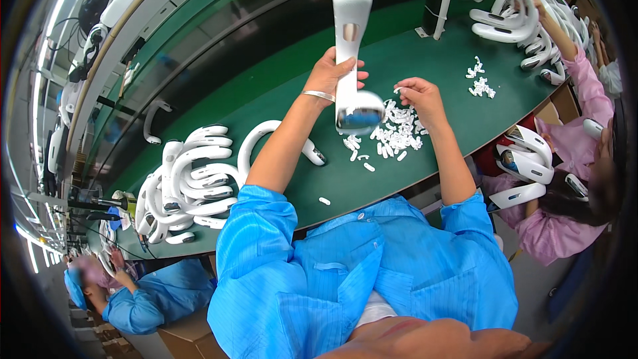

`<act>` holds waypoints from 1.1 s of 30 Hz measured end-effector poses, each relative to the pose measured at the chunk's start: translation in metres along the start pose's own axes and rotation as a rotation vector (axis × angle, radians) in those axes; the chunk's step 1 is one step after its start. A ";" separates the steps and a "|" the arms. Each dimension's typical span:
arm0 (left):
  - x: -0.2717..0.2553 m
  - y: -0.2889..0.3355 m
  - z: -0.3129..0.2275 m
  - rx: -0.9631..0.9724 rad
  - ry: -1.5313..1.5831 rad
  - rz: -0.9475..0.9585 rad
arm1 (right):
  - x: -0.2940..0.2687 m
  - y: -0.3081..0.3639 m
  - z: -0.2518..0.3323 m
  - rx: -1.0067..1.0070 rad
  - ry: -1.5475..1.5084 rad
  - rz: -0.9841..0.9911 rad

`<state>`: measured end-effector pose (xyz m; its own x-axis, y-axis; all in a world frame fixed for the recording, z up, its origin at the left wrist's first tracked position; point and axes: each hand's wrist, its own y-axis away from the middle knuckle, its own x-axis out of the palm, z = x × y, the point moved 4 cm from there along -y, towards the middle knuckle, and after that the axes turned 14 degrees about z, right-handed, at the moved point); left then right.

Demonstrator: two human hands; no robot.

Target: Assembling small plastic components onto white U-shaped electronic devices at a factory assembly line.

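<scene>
My left hand (330, 73) grips a white curved plastic housing (351, 33) around its middle and holds it upright above the green bench (279, 86); its lower end shows a shiny dark cap. My right hand (420, 98) rests to the right of it, fingers pinched on a small white clip at the top of a heap of small white plastic pieces (392, 134). A metal bracelet sits on my left wrist.
A stack of white U-shaped housings (193, 183) lies at my left, another stack (518, 16) at the far right. A person in pink (565, 179) sits at my right holding similar housings; a person in blue (143, 296) sits lower left. Small white pieces (480, 81) lie scattered.
</scene>
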<state>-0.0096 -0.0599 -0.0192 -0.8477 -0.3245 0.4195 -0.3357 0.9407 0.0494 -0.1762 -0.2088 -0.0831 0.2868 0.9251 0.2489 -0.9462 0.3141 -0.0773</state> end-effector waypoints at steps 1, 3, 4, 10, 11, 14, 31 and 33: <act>0.006 0.002 0.001 0.006 0.009 -0.003 | 0.001 0.001 -0.001 -0.011 -0.095 -0.009; 0.013 0.005 0.005 0.015 0.019 -0.004 | 0.005 0.003 0.001 -0.022 -0.188 -0.016; 0.014 0.006 0.008 0.004 -0.033 0.005 | 0.008 0.005 0.004 -0.039 -0.246 -0.034; 0.035 0.011 0.036 -0.033 -0.099 0.115 | 0.038 0.009 0.034 -0.096 -0.229 0.037; 0.038 0.010 0.040 -0.023 -0.057 0.162 | 0.043 0.009 0.039 -0.109 -0.158 0.070; 0.050 0.010 0.043 -0.002 0.021 0.235 | 0.054 0.011 0.055 -0.218 -0.029 0.037; 0.057 0.022 0.037 0.052 0.262 0.209 | 0.078 0.042 0.072 -0.276 0.908 -0.124; 0.059 0.022 0.038 0.087 0.379 0.322 | 0.072 0.040 0.063 -0.128 0.492 -0.110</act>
<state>-0.0829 -0.0618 -0.0273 -0.7108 0.0550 0.7012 -0.1281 0.9701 -0.2059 -0.2028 -0.1432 -0.0070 0.4493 0.8662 -0.2186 -0.8893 0.4104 -0.2017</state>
